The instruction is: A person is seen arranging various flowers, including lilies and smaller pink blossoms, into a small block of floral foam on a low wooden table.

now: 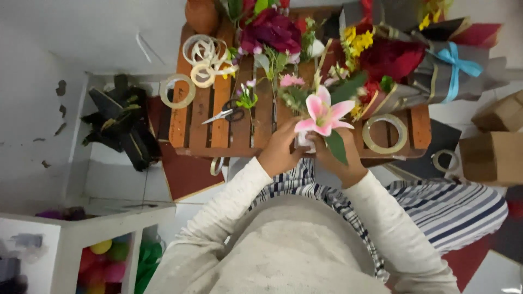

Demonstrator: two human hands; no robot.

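Both my hands meet at the near edge of a slatted wooden table (pixel 190 117). My left hand (pixel 279 152) and my right hand (pixel 342 160) together grip the base of a small flower bunch. On top of it sits a pink lily (pixel 323 113) with a green leaf (pixel 336 146) hanging over my right hand. Something small and white shows between my fingers at the stems. Smaller pink blossoms (pixel 291 81) and greenery stand just behind the lily.
Scissors (pixel 224 114) lie on the slats to the left. Tape rolls (pixel 384 133) and ribbon coils (pixel 206 54) sit on the table. Wrapped bouquets with a blue bow (pixel 455 65) lie far right. Cardboard boxes (pixel 493 155) stand right, dark wrapping scraps (pixel 122 122) left.
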